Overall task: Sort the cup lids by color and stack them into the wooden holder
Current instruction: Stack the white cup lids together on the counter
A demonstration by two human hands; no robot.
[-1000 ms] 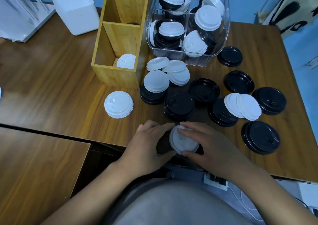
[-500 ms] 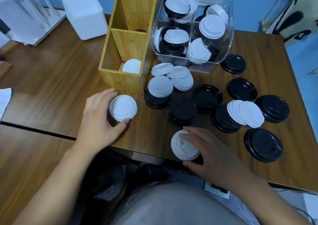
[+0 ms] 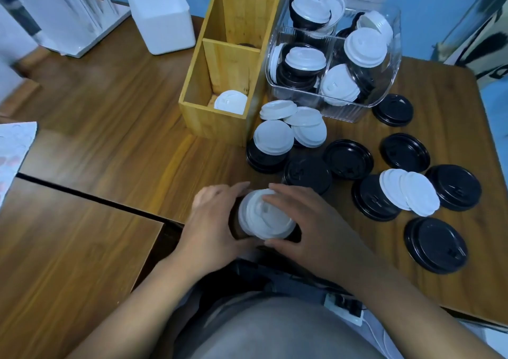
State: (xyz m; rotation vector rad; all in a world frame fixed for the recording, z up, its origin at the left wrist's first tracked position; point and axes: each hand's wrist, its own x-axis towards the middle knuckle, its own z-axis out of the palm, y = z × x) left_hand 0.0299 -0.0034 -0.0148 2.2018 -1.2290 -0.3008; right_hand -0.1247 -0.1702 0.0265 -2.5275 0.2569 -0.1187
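Two hands meet at the near edge of the worktop [image 3: 110, 106], both closed around a stack of white lids [image 3: 261, 218]. The left hand [image 3: 211, 221] curls round the stack's left side, with its fingertips over the far rim. The right hand [image 3: 310, 221] lays its fingers across the top, with the thumb at the near edge. So the stack sits between the two palms, well apart from the wooden holder [image 3: 220, 122].

Blur smears the stack, so I can't count its lids. A dark patch between it and the left palm could be shadow or a black lid. The holder's far end is cut off by the frame. Its nearest compartment has a single white lid [image 3: 230, 102] at the bottom, and the next shows only a dark sliver behind the divider.

Just right of the holder lies a heap of loose white lids [image 3: 291, 128], partly on top of a black one. Behind it stands a clear plastic bin [image 3: 343, 111] holding mixed lids. Black lids [image 3: 435, 244] are scattered over the right of the worktop, one carrying two white ones. A white box [image 3: 159, 15] stands left of the holder.
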